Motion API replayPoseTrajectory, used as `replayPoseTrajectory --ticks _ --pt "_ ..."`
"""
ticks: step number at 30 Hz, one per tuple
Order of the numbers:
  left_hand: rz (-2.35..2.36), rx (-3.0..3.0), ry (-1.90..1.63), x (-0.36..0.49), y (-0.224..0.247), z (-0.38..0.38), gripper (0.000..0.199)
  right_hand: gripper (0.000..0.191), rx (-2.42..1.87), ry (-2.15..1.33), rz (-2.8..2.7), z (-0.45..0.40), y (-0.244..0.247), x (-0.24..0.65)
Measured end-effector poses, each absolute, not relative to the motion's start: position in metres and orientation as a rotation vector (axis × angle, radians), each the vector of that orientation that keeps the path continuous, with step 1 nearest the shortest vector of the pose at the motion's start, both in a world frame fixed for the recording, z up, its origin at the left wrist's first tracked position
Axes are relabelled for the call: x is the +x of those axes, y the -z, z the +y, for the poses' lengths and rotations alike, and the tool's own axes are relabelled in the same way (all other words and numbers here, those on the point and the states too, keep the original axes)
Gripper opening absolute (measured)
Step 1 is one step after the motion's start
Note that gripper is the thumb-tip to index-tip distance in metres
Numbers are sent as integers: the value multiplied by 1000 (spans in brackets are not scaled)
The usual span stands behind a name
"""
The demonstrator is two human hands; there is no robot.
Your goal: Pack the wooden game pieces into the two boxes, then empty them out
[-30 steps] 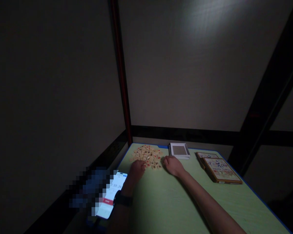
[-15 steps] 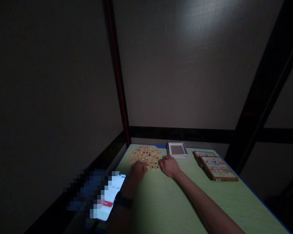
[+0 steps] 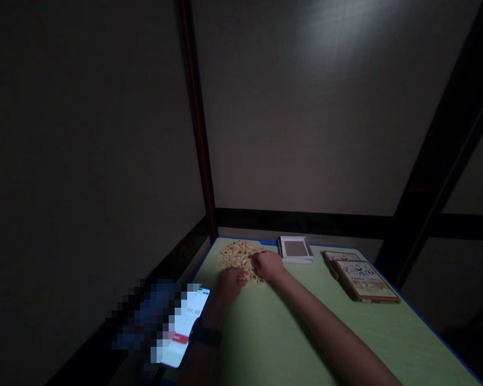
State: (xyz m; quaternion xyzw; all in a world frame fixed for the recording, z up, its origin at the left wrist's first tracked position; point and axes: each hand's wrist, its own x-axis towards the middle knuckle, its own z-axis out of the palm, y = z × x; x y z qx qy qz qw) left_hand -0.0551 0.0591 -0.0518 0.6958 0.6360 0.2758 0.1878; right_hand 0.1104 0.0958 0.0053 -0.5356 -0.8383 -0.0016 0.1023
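Many round wooden pieces (image 3: 235, 253) with red or dark markings lie heaped at the far left of the green table (image 3: 265, 332). At the near edge of the heap is my left hand (image 3: 229, 283), its fingers curled at a piece with a red mark; a dark band circles that wrist. My right hand (image 3: 269, 265) reaches onto the right side of the heap with its fingers bent down among the pieces. Whatever its fingertips hold is hidden.
An open white box (image 3: 297, 249) sits at the back edge. Two flat boxes with printed lids (image 3: 366, 279) overlap on the right. At the lower left, a lit phone (image 3: 181, 332) is beside my left forearm. Walls rise behind the table.
My right hand has moved left from the edge of the heap onto the pieces there. My left hand has stayed nearly in place. The view has shifted slightly.
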Motion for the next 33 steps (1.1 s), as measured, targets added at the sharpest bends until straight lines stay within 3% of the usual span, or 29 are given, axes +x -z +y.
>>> replayPoseTrajectory --ticks 11,18,25,33 --pt "1778 2039 -800 -51 34 50 21 36 -1686 -97 -2608 109 -20 80" --pt "2047 2111 -792 -51 27 47 34 17 -1576 -343 -2531 117 -19 118" --pt "2078 2319 -774 -50 32 46 41 28 -1442 -596 -2324 119 11 170" --pt "1988 2323 -655 -47 39 50 33 21 -1299 -680 -2311 126 29 168"
